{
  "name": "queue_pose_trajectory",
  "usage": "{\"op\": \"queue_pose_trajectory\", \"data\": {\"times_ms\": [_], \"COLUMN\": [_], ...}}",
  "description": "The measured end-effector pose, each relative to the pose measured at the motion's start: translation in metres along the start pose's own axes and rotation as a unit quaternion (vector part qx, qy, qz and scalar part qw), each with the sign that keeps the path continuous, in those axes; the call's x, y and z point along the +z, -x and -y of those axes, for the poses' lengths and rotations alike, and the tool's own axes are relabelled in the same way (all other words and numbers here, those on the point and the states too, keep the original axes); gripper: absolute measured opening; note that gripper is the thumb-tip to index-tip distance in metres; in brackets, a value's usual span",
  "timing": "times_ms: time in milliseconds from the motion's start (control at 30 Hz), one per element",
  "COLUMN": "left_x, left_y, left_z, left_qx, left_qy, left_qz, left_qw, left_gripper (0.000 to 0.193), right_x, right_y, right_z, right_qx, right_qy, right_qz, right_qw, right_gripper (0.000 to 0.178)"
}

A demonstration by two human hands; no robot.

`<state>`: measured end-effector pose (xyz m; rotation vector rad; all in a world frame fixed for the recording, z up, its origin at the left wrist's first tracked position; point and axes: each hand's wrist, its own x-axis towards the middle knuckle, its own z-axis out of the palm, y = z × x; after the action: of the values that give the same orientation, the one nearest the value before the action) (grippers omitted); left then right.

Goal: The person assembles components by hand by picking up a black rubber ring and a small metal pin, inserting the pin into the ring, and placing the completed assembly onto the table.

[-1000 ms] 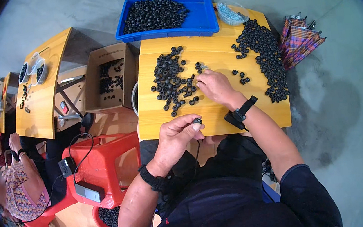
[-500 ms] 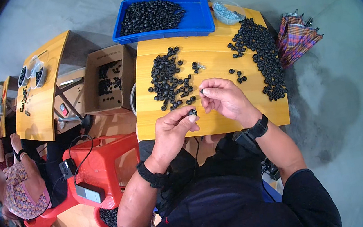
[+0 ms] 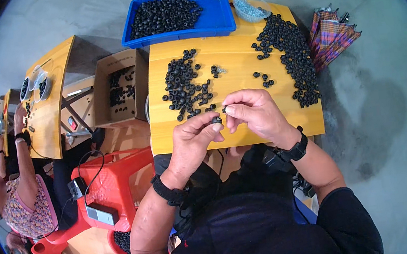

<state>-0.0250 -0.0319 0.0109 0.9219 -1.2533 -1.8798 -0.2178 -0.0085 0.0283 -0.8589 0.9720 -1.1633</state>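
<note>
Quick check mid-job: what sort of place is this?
Probably a small hand-assembly workshop: small black parts lie in loose piles on a wooden table, a blue tray holds more, and another person sits at a similar table.

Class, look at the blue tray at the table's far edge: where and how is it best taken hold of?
Probably under the rim at both short ends of the blue tray, coming from left and right together. It is long with raised walls, and its black pieces are heaped toward the left, so that end likely needs firmer support.
</note>
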Motion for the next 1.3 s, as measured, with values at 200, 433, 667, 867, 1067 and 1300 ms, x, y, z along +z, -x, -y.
{"op": "queue_pose_trajectory", "data": {"times_ms": [200,433,667,867,1067,1300], "left_x": [-0.001,0.001,-0.001,-0.003,-0.004,-0.003], "left_y": [0.002,0.005,0.008,0.008,0.008,0.012], "left_z": [-0.005,-0.007,-0.005,0.000,0.000,-0.010], "left_qx": [0.004,0.009,-0.006,-0.021,-0.022,-0.049], "left_qy": [-0.011,0.009,-0.008,-0.003,-0.008,-0.003], "left_qz": [0.031,0.024,0.015,0.010,0.013,0.007], "left_qw": [0.999,1.000,1.000,1.000,1.000,0.999], "left_gripper": [0.020,0.020,0.019,0.019,0.020,0.021], "right_x": [0.007,0.015,0.017,0.018,0.017,0.015], "right_y": [0.005,0.008,0.008,0.009,0.006,-0.001], "right_z": [0.004,0.005,0.004,0.006,0.009,0.016], "right_qx": [-0.074,-0.098,-0.106,-0.103,-0.063,0.062], "right_qy": [0.120,0.152,0.204,0.270,0.263,0.156], "right_qz": [0.014,0.019,0.022,0.037,0.037,0.078], "right_qw": [0.990,0.983,0.973,0.957,0.962,0.983], "right_gripper": [0.013,0.013,0.013,0.013,0.013,0.012]}}
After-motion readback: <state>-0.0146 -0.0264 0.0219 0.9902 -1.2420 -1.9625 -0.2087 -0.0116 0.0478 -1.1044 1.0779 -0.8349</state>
